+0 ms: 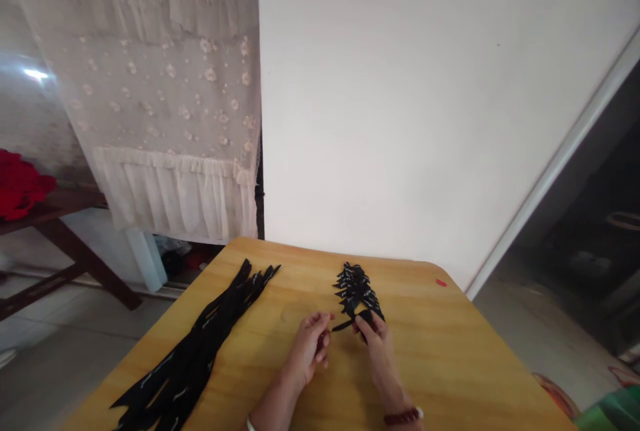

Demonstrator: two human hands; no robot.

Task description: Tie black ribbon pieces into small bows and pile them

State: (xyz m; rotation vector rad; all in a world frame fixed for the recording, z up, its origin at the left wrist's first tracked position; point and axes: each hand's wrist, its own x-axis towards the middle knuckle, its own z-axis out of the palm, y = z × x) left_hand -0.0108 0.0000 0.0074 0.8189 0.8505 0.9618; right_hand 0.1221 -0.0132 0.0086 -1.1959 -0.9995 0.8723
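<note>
My right hand is closed on a black ribbon, pinched between thumb and fingers over the table. One narrow end of the ribbon sticks out to the left. Close to that end is my left hand, its thumb and forefinger drawn together; whether anything thin is between them I cannot make out. Just beyond my right hand lies a row of folded black ribbon pieces with white marks, overlapping one another. To the left, a bundle of long flat black ribbons with pale print stretches across the table.
The wooden table has rounded far corners and meets a white wall panel. A small red scrap lies near its right edge. A lace curtain hangs at the left. Red cloth sits on a dark wooden stand.
</note>
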